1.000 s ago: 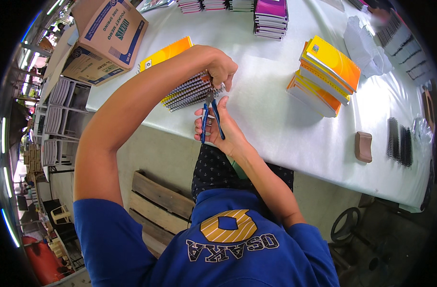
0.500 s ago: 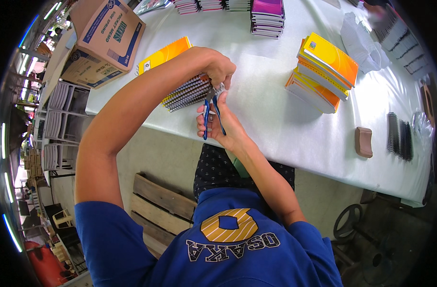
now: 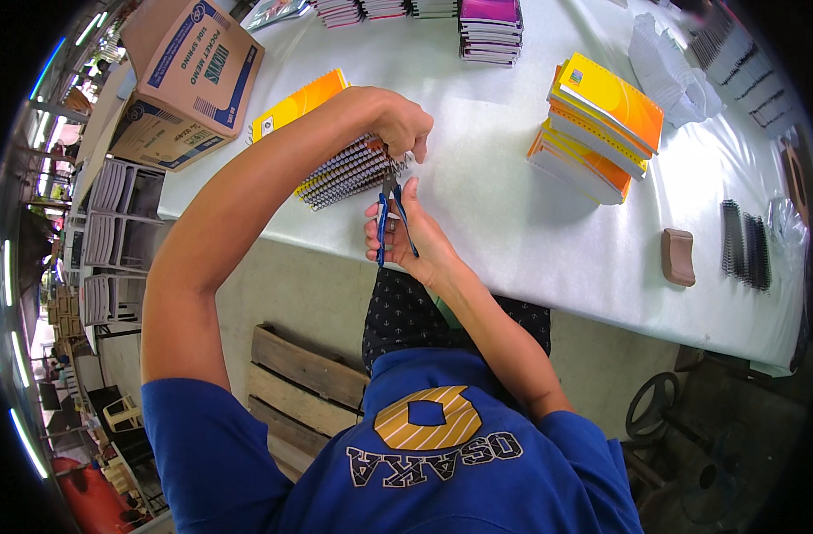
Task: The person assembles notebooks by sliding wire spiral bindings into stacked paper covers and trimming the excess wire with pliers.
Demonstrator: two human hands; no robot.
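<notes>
My right hand is wrapped round the blue handles of a pair of pliers, which stand somewhat apart. The plier jaws point away from me, at the right end of a stack of spiral notebooks with their wire coils facing up toward me. Over that same end bends my left hand, fingers curled down close to the jaws. What its fingertips pinch is hidden behind the hand. A yellow and orange notebook cover shows beyond my left forearm.
A cardboard box stands at the far left. To the right are stacked yellow-orange notebooks, a brown block, black wire coils and crumpled clear plastic. Purple-topped notebooks sit at the back of the white-covered table.
The view has shifted slightly. My right hand and the pliers have come a little nearer to me; my left hand stays over the notebooks' coil end.
</notes>
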